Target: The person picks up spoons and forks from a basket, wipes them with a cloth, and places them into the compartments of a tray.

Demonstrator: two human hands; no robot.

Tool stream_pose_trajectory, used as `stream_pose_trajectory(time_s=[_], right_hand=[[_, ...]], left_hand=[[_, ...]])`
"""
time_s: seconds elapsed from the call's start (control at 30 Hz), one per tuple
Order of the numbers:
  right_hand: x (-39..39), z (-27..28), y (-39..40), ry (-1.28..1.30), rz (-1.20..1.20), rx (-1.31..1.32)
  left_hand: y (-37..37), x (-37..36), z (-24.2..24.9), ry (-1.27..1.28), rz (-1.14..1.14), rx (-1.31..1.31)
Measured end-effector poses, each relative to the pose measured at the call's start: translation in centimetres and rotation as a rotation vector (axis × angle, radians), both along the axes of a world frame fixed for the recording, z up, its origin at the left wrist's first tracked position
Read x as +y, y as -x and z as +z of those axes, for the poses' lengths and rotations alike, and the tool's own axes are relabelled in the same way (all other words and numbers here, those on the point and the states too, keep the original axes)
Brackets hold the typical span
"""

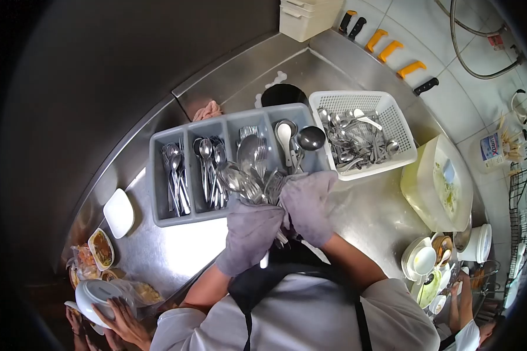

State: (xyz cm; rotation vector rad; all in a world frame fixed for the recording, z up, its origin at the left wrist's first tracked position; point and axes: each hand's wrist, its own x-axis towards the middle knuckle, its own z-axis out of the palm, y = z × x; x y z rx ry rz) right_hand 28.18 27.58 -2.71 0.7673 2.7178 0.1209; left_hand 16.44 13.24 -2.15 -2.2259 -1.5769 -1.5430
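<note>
My left hand (253,234) and my right hand (309,207) are wrapped in a greyish-purple cloth or gloves. Together they close around a bunch of spoons and forks (246,181), whose heads point up over the grey cutlery tray (175,221). A few handles stick out below my hands. Spoons lie in the tray's two left compartments, forks stand in the third, and the right one has a white spoon (284,136) and a black ladle (311,138). Beside the tray, a white perforated basket (401,128) holds mixed cutlery.
A yellowish tub (418,187) and stacked dishes (418,260) stand at right. Knives (390,51) hang on the tiled wall. At left are a white dish (118,213), food containers (101,248) and another person's hands (123,322) with bowls. Another person's arm (465,298) shows lower right.
</note>
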Motion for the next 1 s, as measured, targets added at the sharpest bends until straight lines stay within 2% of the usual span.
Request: stream_pose_trajectory(time_s=[0.03, 0.07, 0.1, 0.2, 0.23, 0.33, 0.4, 0.43, 0.47, 0.5, 0.53, 0.57, 0.63, 0.7, 0.8, 0.87, 0.93, 0.97, 1.0], right_hand=[[-0.6, 0.1, -0.6, -0.089, 0.035, 0.112], [0.7, -3.3, -1.2, 0.232, -0.080, 0.403], [2.6, -9.2, -1.6, 0.558, -0.200, 0.690], [3.3, -5.3, -2.7, 0.360, 0.014, 0.650], [2.6, -5.0, -3.7, 0.433, -0.061, 0.652], [0.7, -5.6, -5.1, 0.265, -0.131, 0.496], [-1.5, 0.2, -4.6, 0.234, -0.214, 0.351], [-1.8, 0.8, -4.3, 0.139, -0.140, 0.323], [-2.2, 1.5, -4.0, 0.038, -0.070, 0.298], [-1.9, 1.7, -3.5, -0.147, 0.115, 0.319], [-1.7, 1.8, -3.1, -0.332, 0.302, 0.338], [-1.3, 1.8, -3.1, -0.331, 0.270, 0.381], [-0.1, 1.8, -3.7, -0.319, 0.228, 0.466], [0.9, 1.7, -4.1, -0.292, 0.192, 0.545], [2.4, 2.0, -3.1, 0.265, 0.164, 0.728], [3.3, -0.5, -1.2, 0.275, 0.038, 0.937], [2.1, -1.7, -0.5, -0.028, -0.250, 0.526], [0.8, -1.9, -0.1, -0.131, -0.040, 0.541], [-0.6, -2.1, 0.3, -0.270, 0.174, 0.555]], left_hand=[[0.2, -0.2, 0.1, 0.014, -0.015, -0.026], [0.7, -0.4, 0.5, 0.028, -0.030, -0.051], [0.6, -0.7, 0.7, 0.062, -0.019, -0.132], [-0.8, -1.0, 1.5, 0.177, 0.076, -0.489], [-1.7, -1.0, 1.7, 0.216, 0.119, -0.626], [-3.4, -1.4, 1.8, 0.324, 0.255, -1.035], [-1.4, -2.6, -2.9, 0.391, 0.126, -0.921], [-0.5, -2.5, -1.9, 0.299, 0.100, -0.445], [-1.1, -2.0, -0.1, 0.432, 0.140, -0.513], [-1.8, -1.6, 1.8, 0.566, 0.183, -0.578], [-1.8, -1.9, 1.5, 0.563, 0.164, -0.524], [-1.7, -2.6, 0.4, 0.561, 0.150, -0.471], [-1.6, -2.4, -4.1, 0.522, 0.010, -0.728], [-2.2, -1.2, -4.8, 0.549, -0.058, -0.900], [-1.5, -1.4, -3.8, 0.465, -0.013, -0.735], [-0.9, -2.7, -3.4, 0.346, 0.036, -0.534], [-0.2, -3.2, -2.3, 0.241, 0.076, -0.310], [0.7, -2.7, 0.7, 0.193, 0.091, -0.184], [1.0, -3.2, 1.1, 0.251, 0.125, -0.183]])
